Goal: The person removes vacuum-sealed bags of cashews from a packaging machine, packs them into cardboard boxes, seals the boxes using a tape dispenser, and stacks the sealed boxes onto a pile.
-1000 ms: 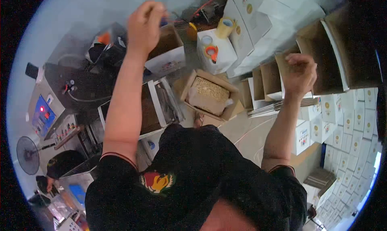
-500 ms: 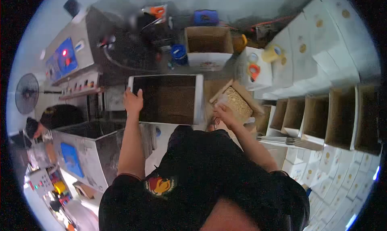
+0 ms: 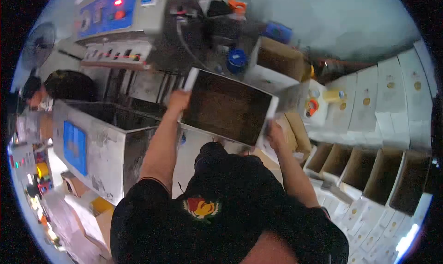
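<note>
White cartons bank up the right side of the room, a row of open boxes below them, and a control panel glows red at upper left. And here's the dark tray, white at both ends, held out in front of the body, slanting down towards the right! Left hand is clamped on the left end; right hand is closed on the right end, its fingertips blurred. Now the margins: the far edge lies close to the open carton and the blue container in this view. On the right it's tight, a brown carton just beside that right hand. Near edge? Only a narrow gap to the dark trousers. The roomier side is lower left, pale floor between the tray and the metal tank.
</note>
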Available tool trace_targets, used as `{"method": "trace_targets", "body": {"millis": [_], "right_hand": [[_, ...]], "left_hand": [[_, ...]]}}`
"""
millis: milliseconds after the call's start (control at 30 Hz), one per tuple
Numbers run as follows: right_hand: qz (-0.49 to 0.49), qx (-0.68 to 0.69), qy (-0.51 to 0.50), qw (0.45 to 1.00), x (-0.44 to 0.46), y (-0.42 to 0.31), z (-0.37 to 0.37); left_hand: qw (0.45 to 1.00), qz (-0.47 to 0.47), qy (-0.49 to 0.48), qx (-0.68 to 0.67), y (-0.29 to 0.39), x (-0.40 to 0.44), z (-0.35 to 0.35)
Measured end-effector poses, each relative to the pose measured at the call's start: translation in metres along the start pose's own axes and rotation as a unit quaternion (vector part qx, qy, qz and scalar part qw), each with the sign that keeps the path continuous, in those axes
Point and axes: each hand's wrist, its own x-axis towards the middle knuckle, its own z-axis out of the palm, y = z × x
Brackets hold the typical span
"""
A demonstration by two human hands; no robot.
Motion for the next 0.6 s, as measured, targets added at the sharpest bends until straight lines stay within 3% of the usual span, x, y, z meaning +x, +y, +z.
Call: {"method": "trace_targets", "body": {"millis": [33,100,133,167,200,233,267,300,367,433,500,533,600], "right_hand": [[-0.046,-0.043,-0.010,0.998,0.001,0.012,-0.008],[0.028,0.063,-0.025,0.997,-0.029,-0.014,-0.022],[0.051,0.107,-0.023,0.993,-0.047,-0.025,-0.028],[0.070,0.020,-0.063,0.995,-0.043,0.005,-0.044],[0.039,0.094,-0.060,0.993,-0.024,0.091,-0.059],[0.106,0.313,-0.052,0.942,-0.069,0.033,-0.055],[-0.022,0.124,-0.074,0.989,-0.061,0.074,-0.067],[-0.150,-0.066,-0.046,0.985,-0.053,0.117,-0.080],[-0.101,-0.060,-0.013,0.993,-0.071,0.117,-0.090],[-0.199,-0.123,0.043,0.971,-0.078,0.154,-0.099],[-0.241,-0.072,0.032,0.967,-0.061,0.190,-0.106],[-0.255,-0.065,0.029,0.964,-0.058,0.212,-0.110],[-0.284,-0.074,0.024,0.956,-0.053,0.251,-0.118]], "left_hand": [[0.997,-0.049,-0.042,-0.044,0.008,-0.012,-0.005],[0.978,0.124,-0.061,0.155,-0.005,-0.038,0.021],[0.994,0.058,-0.022,0.085,-0.001,-0.064,0.032],[1.000,-0.002,0.026,0.009,0.004,-0.091,0.043],[0.999,0.003,-0.019,-0.035,0.025,-0.136,0.012],[0.995,0.003,-0.064,-0.079,0.047,-0.182,-0.019],[0.998,0.025,-0.009,-0.065,0.025,-0.188,0.018],[0.997,0.048,0.040,-0.048,0.008,-0.190,0.052],[0.993,0.048,0.070,-0.077,0.025,-0.248,0.045],[0.992,0.041,0.071,-0.092,0.043,-0.297,0.041],[0.995,0.019,0.041,-0.091,0.055,-0.337,0.043],[0.986,0.042,0.148,-0.064,0.049,-0.351,0.068],[0.988,0.029,0.109,-0.101,0.061,-0.397,0.065]]}}
